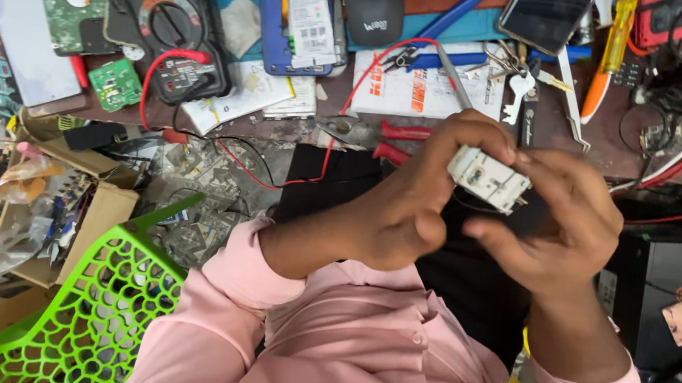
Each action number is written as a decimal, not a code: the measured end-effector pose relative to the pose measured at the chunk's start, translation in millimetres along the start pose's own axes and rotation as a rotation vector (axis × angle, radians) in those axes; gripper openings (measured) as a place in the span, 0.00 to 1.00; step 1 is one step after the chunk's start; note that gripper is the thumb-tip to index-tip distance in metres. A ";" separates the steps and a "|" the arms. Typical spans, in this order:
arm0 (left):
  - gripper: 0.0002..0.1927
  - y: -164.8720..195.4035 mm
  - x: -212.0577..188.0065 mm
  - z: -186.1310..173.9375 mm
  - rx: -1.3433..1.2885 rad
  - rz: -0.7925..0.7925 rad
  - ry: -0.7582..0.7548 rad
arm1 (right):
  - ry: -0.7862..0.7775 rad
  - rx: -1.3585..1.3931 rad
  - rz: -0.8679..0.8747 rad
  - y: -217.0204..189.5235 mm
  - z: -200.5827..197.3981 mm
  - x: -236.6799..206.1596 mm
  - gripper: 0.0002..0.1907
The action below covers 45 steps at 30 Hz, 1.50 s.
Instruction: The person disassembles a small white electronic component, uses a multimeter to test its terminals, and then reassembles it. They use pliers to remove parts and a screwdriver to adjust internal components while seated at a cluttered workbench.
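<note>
My left hand (404, 203) and my right hand (563, 230) are raised together above my lap. Both pinch a small white plastic electrical part (488, 179) with printed markings on its face. The left fingers curl over its top left corner, while the right thumb and fingers grip its right end. A thin metal shaft (454, 76) rises from behind the left fingers toward the bench; I cannot tell if a hand holds it. My pink shirt sleeves (264, 268) fill the lower part of the view.
The cluttered workbench holds a black multimeter (164, 17) with red and black leads, red-handled pliers (390, 137), a bare hard drive (79, 8), a black mouse (371, 2), a phone (545, 14), keys (517, 85) and an orange screwdriver (609, 51). A green lattice chair (88, 308) and cardboard box (94, 215) stand at left.
</note>
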<state>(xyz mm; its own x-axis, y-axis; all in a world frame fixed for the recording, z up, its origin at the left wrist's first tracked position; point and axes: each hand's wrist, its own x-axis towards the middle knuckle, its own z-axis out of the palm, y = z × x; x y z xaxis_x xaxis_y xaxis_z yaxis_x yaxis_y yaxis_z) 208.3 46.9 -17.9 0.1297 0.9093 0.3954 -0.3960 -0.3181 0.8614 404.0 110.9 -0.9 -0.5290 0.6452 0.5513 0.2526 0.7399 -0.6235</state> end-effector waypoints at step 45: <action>0.18 83.0 -22.8 -19.7 0.278 -0.023 0.591 | -0.082 0.051 0.090 -45.0 1.8 17.3 0.12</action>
<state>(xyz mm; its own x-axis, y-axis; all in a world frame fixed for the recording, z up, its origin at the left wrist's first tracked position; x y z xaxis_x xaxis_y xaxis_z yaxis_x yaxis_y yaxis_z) 154.6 5.1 38.3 -0.4176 0.8859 0.2019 -0.1392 -0.2819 0.9493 382.1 88.3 35.7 -0.5711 0.6895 0.4455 0.2619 0.6674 -0.6971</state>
